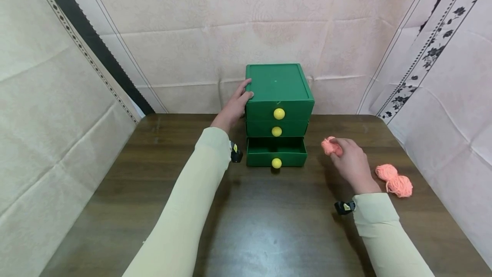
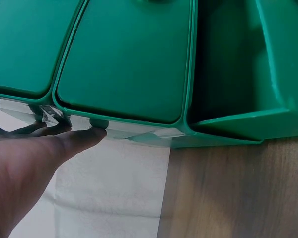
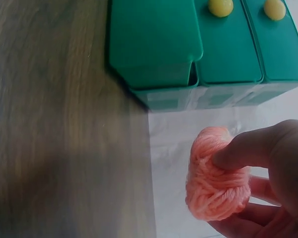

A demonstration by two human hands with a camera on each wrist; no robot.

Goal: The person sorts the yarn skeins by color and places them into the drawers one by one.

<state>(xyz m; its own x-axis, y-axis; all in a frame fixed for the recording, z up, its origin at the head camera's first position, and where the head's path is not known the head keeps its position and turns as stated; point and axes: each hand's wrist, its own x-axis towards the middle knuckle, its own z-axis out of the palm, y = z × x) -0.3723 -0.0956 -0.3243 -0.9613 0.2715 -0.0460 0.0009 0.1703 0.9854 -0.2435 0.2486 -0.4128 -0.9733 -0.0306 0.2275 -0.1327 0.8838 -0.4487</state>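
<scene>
A green three-drawer box [image 1: 279, 81] with yellow knobs stands at the back of the table. Its bottom drawer [image 1: 265, 160] is pulled out, and the part of its inside that shows is bare; the upper two drawers are closed. My left hand [image 1: 234, 107] rests with extended fingers against the box's left side, seen closer in the left wrist view. To the right of the box, my right hand [image 1: 351, 163] pinches a small ball of coral yarn [image 3: 216, 181] between thumb and fingers, above the table and apart from the drawer.
Two more coral yarn balls, one [image 1: 386, 172] touching the other [image 1: 400, 186], lie on the brown wooden table [image 1: 246, 225] to the right of my right wrist. A pale cloth [image 1: 230, 20] hangs behind the box, and similar cloths flank both sides.
</scene>
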